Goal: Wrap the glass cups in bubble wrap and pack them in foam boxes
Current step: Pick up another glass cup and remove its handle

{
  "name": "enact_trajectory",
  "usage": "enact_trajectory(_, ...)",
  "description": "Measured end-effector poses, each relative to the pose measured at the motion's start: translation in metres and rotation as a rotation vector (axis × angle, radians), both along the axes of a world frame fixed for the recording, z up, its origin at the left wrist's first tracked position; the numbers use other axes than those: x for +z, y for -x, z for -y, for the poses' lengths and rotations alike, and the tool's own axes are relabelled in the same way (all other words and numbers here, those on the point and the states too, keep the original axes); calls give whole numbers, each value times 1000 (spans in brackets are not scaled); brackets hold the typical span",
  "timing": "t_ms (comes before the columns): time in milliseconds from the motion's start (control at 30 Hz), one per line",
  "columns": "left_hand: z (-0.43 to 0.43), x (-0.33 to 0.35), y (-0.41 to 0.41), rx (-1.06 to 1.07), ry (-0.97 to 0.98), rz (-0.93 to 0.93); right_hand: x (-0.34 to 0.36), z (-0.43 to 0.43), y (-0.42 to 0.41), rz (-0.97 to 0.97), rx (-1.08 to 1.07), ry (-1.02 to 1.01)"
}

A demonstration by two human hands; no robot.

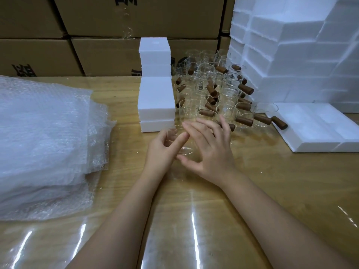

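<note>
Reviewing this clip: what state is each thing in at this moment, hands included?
Held cup: unwrapped, between both hands.
Left hand: grips the held cup.
Right hand: grips it, fingers spread over it.
Other cups: upright, unwrapped, clustered together.
Bubble wrap: flat sheets, stacked.
Foam box: lying flat.
Cardboard boxes: closed, stacked.

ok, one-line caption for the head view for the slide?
Left hand and right hand hold a glass cup at the table, bubble wrap at left, foam boxes and more cups behind.
</note>
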State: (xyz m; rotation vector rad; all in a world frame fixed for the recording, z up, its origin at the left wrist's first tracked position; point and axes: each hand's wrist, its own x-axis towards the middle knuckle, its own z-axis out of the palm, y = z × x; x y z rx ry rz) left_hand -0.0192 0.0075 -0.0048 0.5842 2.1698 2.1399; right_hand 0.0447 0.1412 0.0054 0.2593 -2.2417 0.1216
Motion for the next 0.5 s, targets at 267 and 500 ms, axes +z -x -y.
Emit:
enact_trajectory(267, 1, 2, 3, -131, 29, 110, 4, 3, -4, 172, -74, 164)
enact_trajectory(500, -1, -3, -4, -149, 277, -128, 6, -1, -7, 327, -82, 397)
